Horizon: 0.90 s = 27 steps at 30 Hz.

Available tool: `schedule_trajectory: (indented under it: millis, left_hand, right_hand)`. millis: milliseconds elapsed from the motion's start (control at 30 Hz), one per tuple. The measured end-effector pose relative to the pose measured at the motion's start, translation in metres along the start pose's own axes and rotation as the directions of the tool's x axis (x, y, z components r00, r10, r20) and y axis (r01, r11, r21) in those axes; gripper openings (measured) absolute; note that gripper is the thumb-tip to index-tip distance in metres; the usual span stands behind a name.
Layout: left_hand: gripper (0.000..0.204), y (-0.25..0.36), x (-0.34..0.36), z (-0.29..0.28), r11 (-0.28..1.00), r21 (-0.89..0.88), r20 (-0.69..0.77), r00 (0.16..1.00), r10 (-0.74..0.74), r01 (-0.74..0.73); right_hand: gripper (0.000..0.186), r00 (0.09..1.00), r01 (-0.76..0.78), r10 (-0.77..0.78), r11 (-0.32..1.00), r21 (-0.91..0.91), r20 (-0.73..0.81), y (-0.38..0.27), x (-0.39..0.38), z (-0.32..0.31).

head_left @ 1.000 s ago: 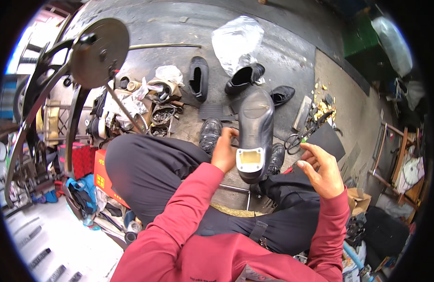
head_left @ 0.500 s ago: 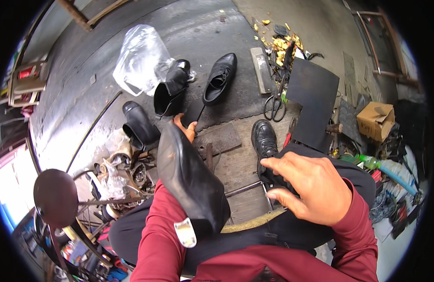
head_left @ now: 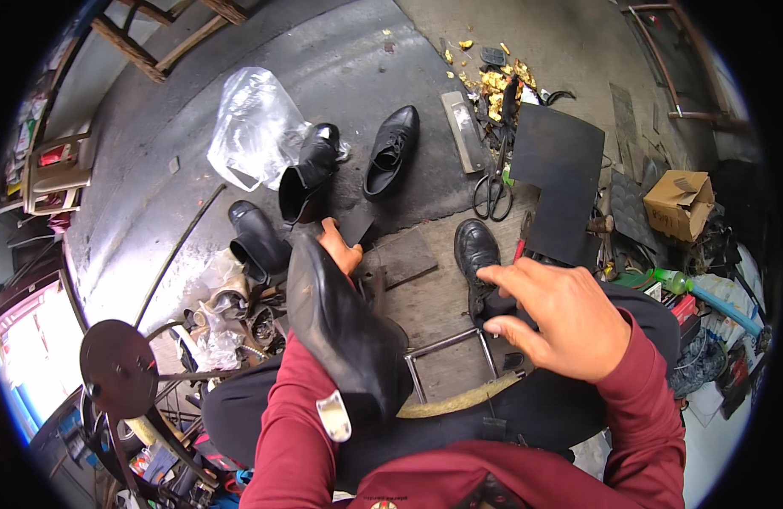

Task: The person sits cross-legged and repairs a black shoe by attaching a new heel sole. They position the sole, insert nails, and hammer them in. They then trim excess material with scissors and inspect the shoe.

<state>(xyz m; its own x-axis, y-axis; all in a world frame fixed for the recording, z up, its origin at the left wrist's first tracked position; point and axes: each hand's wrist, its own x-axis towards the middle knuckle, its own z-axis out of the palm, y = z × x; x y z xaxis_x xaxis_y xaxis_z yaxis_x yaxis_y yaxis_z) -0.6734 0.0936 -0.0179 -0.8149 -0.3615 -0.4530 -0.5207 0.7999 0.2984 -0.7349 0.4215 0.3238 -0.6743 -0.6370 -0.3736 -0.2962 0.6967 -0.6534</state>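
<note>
My left hand (head_left: 339, 248) reaches past a black boot (head_left: 323, 318) lying slanted over my left forearm, and grips a thin dark flat piece (head_left: 357, 225). A pale insert (head_left: 333, 416) shows at this boot's heel. My right hand (head_left: 551, 318) hovers with fingers and thumb apart, holding nothing, above my shod right foot (head_left: 474, 250). Beyond my hands stand two black ankle boots (head_left: 255, 239) (head_left: 311, 170) and a black lace-up shoe (head_left: 390, 151), beside a crumpled clear plastic bag (head_left: 255, 123).
A metal machine with a dark disc (head_left: 118, 369) stands at left, near jumbled scraps (head_left: 217, 322). At right lie scissors (head_left: 493, 199), a dark rubber sheet (head_left: 561, 170), a metal bar (head_left: 462, 131), a cardboard box (head_left: 678, 212) and clutter. A wooden frame (head_left: 154, 34) sits far back.
My view has swung rightward. My left hand has reached forward onto the dark piece, and the boot has tipped leftward over that forearm. My right hand stays open.
</note>
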Motion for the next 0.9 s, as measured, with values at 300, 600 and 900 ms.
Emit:
schedule_trajectory:
  millis: [300, 600, 900]
  left_hand:
    - [0.067, -0.034, -0.055, -0.155, 0.847, -0.525, -0.319, 0.942, -0.105, -0.084]
    - [0.060, 0.052, -0.241, -0.291, 0.561, -0.665, -0.433, 0.867, 0.248, -0.493]
    - [0.081, 0.079, -0.282, -0.239, 0.651, -0.427, -0.551, 0.751, 0.363, -0.628]
  right_hand:
    - [0.039, 0.966, 0.196, -0.180, 0.978, 0.071, -0.183, -0.017, -0.011, -0.002]
    - [0.038, 0.840, 0.479, -0.285, 0.791, 0.381, -0.462, -0.080, 0.003, 0.000]
    - [0.029, 0.930, 0.364, -0.347, 0.811, 0.458, -0.124, -0.100, 0.011, 0.029]
